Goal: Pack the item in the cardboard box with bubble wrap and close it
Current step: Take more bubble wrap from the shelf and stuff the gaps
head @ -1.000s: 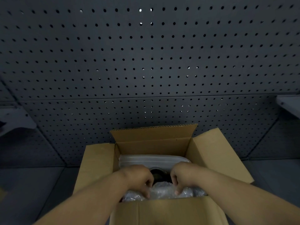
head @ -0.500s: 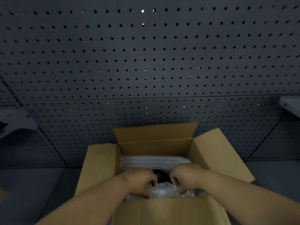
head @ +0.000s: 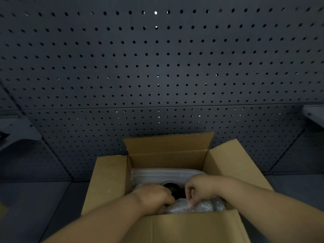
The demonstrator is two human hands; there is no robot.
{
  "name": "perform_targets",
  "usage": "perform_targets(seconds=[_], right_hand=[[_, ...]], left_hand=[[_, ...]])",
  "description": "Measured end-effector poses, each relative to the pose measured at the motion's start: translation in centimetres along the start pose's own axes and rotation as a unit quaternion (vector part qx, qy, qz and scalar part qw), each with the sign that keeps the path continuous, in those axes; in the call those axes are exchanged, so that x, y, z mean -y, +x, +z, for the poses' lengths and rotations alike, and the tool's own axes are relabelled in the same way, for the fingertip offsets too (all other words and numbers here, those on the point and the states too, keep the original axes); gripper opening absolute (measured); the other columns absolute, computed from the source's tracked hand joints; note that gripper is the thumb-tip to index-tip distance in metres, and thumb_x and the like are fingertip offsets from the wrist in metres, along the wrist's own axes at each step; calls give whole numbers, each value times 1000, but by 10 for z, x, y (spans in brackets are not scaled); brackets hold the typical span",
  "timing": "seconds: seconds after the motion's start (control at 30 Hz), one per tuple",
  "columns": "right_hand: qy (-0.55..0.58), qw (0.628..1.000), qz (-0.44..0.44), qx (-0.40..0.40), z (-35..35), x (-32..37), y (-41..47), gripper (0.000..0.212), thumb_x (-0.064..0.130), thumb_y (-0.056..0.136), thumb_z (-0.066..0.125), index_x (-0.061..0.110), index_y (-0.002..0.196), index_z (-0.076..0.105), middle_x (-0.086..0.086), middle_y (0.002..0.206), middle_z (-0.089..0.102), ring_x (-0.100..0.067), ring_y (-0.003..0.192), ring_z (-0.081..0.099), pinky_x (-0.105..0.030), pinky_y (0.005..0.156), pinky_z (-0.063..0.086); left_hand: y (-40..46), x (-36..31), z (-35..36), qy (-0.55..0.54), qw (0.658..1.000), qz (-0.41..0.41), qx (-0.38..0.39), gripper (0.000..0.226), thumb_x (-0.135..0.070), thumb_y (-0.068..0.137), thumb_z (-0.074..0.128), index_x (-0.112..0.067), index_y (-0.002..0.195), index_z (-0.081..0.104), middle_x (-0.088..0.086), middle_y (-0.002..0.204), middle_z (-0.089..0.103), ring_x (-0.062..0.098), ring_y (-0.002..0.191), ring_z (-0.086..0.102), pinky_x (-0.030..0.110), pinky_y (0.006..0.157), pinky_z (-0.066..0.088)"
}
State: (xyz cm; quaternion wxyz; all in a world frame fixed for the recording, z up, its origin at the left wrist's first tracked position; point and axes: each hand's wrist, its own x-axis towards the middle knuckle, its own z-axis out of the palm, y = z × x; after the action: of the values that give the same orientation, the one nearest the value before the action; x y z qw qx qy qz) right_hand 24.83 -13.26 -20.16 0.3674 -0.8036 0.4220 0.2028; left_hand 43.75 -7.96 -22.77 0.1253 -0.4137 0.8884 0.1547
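Note:
An open cardboard box (head: 108, 181) stands in front of me with all its flaps up or spread out. Inside, a dark round item (head: 172, 187) shows between my hands, and white ribbed padding (head: 157, 175) lies behind it. Clear bubble wrap (head: 201, 206) fills the near part of the box. My left hand (head: 154, 199) reaches into the box with curled fingers gripping the wrap at its left end. My right hand (head: 199, 188) pinches the top of the bubble wrap with its fingertips. Most of the item is hidden by hands and wrap.
A dark pegboard wall (head: 157, 67) rises right behind the box. Grey shelf brackets stick out at the left (head: 19, 130) and right (head: 313, 114). The box stands on a dark grey surface (head: 35, 207).
Both hands stayed in the box over the bubble wrap. The wrap bunched up into a mound, and my right hand rose a little and now pinches its top.

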Motion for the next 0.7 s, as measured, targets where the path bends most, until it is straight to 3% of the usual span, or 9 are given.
perform_targets(seconds=[0.07,0.13,0.2,0.3,0.37,0.5,0.6,0.7], right_hand=[[-4,1000,17,14,4,1,3,40,30,79,76,21,114,58,14,76,49,-14,82,54,-22,60,43],[-32,999,14,25,9,1,8,23,28,79,75,27,94,57,15,75,48,-16,84,54,-23,59,42],[-67,998,5,16,14,0,13,31,25,79,76,33,72,46,15,74,47,-16,84,52,-23,58,39],[-102,994,-11,-21,19,0,17,39,20,77,76,31,64,41,14,70,44,-14,81,49,-22,55,35],[-123,991,-23,-45,21,-1,19,40,17,76,75,30,62,40,15,68,44,-13,81,50,-22,54,35],[-169,982,-45,-67,25,-1,17,39,14,80,66,29,58,37,6,70,48,-15,79,49,-28,62,39],[-198,974,-61,-90,28,1,14,37,13,83,58,27,57,35,9,62,40,-17,75,48,-24,52,29],[-215,970,-67,-88,32,4,12,38,14,86,55,26,57,33,9,61,36,-18,75,45,-21,51,24]], left_hand=[[1,0,-2,-28,1000,-7,10,22,-26,93,53,-6,96,62,14,102,60,29,96,57,35,71,40],[2,1,-5,-67,997,-22,27,21,-24,89,60,-6,98,63,14,105,61,28,96,57,32,70,38],[3,5,-11,-122,990,-47,48,26,-26,85,67,-10,105,66,10,111,64,20,91,56,26,68,40],[2,12,-18,-243,963,-93,65,33,-27,82,72,-13,112,68,0,107,66,0,79,51,11,67,38],[2,15,-19,-282,950,-123,60,38,-29,81,73,-14,115,65,-4,104,60,-1,81,50,12,70,39],[3,14,-18,-230,955,-161,92,50,-34,80,74,-15,123,56,4,127,54,13,104,50,21,80,40],[6,7,-17,-173,967,-148,114,42,-29,84,69,-11,119,56,8,126,55,21,106,52,24,70,38],[10,-4,-14,-86,982,-125,114,32,-27,87,63,-9,113,57,12,119,60,28,107,55,28,73,33]])
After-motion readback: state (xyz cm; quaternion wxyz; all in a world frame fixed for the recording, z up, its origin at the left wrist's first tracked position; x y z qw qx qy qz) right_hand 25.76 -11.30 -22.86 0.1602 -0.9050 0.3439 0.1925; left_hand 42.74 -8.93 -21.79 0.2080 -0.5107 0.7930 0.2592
